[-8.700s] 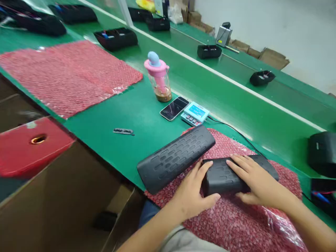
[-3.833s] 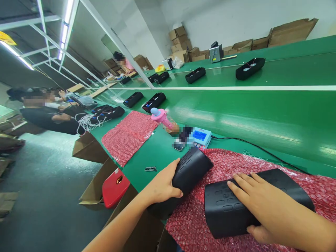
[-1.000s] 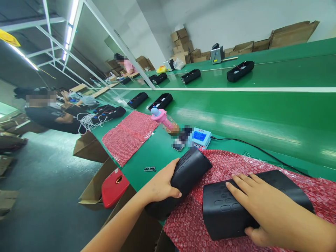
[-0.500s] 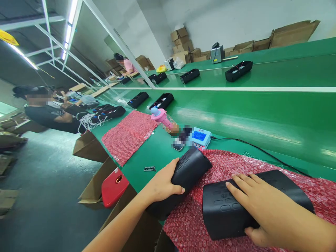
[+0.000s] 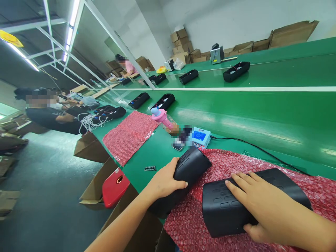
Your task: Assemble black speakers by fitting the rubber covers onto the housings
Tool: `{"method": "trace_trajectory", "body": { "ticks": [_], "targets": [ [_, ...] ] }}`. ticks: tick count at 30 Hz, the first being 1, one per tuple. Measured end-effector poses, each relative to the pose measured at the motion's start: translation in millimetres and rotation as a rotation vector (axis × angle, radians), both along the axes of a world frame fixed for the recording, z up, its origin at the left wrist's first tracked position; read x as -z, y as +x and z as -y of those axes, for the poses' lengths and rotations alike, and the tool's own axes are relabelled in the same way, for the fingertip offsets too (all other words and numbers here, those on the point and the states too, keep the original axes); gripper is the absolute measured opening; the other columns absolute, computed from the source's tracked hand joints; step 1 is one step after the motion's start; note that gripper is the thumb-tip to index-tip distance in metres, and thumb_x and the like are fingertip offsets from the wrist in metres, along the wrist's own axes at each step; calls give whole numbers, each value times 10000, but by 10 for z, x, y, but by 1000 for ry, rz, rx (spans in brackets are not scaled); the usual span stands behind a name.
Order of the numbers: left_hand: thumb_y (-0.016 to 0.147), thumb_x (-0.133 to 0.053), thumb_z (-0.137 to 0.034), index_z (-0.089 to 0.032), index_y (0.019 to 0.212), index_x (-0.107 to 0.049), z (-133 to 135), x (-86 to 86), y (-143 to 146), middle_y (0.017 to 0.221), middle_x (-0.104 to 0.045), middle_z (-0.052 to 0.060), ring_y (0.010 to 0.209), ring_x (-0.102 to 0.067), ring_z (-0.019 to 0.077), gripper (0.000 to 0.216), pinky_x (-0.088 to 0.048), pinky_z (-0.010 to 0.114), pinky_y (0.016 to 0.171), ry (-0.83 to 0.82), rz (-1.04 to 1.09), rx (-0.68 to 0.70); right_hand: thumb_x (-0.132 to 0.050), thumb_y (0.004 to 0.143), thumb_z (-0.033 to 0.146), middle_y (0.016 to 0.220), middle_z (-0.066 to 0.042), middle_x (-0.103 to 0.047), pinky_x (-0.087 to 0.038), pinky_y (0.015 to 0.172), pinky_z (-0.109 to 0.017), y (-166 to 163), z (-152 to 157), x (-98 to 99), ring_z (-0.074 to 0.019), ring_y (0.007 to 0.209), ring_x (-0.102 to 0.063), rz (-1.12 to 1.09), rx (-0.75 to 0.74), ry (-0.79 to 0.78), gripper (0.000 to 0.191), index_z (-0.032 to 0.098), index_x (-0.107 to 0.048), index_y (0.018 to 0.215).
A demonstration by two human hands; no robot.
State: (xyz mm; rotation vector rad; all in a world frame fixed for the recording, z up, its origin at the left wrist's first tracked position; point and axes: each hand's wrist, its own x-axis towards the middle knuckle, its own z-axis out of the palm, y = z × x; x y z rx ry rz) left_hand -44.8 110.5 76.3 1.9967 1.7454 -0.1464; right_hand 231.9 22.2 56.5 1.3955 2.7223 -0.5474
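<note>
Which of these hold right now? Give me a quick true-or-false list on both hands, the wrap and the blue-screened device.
1. The right hand touches a black casing. True.
2. The left hand holds the pink-lidded bottle. False: it grips a second black casing.
3. The bubble wrap under the right hand's casing is blue. False: it is red.
4. A black cable runs from the blue-screened device. True.

Room lies between bottle (image 5: 165,120) and strip (image 5: 149,168) (left black case (image 5: 192,168) stands rightward).
</note>
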Motion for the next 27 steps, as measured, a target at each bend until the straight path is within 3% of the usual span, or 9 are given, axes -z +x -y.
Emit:
{"method": "trace_trajectory", "body": {
  "ticks": [8,17,21,27],
  "targets": [
    [649,-609,-543,-178,1189,-379,24,53,34,1173,-556,130,1020,-561,303,691,-429,392,842,70,-23,0,-673,644,455,1358,-251,-361,-344,977,-584,11,9,-4,-426,1198,-391,-7,4,11,854,91,-386,1360],
    [656,-597,-526,-186,1085,-388,0,0,125,1004,-596,111,896,-585,298,586,-442,376,743,23,-135,1,-665,644,453,1365,-244,-357,-330,988,-579,1,-1,3,-423,1206,-380,-11,12,5,854,93,-379,1364],
    [654,-607,-523,-173,1099,-388,1,-40,78,1046,-570,116,938,-565,289,608,-441,388,794,2,-61,59,-660,643,456,1373,-238,-349,-322,997,-566,13,11,17,-409,1211,-380,-37,18,21,851,104,-379,1365],
    [542,-698,-354,-151,1249,-316,24,-40,-44,1228,-472,135,1099,-489,296,829,-399,403,941,-27,62,141,-649,645,480,1377,-244,-338,-301,1010,-563,23,18,13,-410,1228,-357,-50,11,-4,874,88,-361,1371]
  ]
}}
